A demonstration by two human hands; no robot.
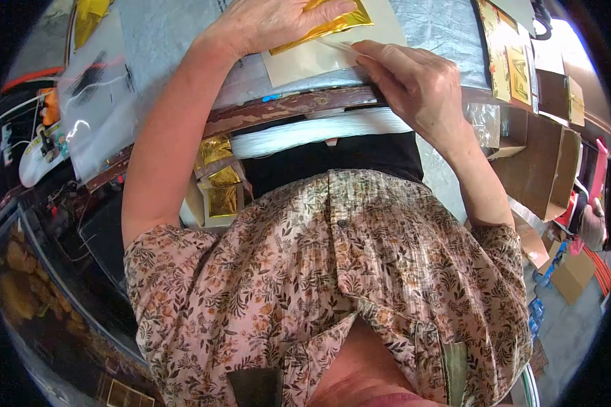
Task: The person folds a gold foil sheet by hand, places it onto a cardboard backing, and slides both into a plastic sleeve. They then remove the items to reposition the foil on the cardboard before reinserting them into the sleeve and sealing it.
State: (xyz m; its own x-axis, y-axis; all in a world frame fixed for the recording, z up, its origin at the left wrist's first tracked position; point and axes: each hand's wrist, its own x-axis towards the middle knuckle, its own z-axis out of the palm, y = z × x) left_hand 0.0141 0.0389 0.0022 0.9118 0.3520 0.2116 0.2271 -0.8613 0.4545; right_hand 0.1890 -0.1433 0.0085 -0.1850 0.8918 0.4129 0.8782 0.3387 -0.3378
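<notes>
At the top edge, my left hand (271, 20) holds a shiny gold foil sheet (346, 19) down, its thumb lying across the foil. The frame cuts off part of this hand. Under the foil lies a cream-coloured sheet (288, 69) on the table. My right hand (417, 78) is closed just to the right of the foil. Its thumb and forefinger pinch a thin pale strand (338, 46) that runs toward the foil's lower edge.
The table has a blue-grey cover (163, 41) and a worn wooden front edge (244, 115). A bundle of white string (319, 130) lies across my lap. Gold-foil packets (223, 200) sit below the table. Clear plastic bags (95, 108) hang left; cardboard boxes (540, 163) stand right.
</notes>
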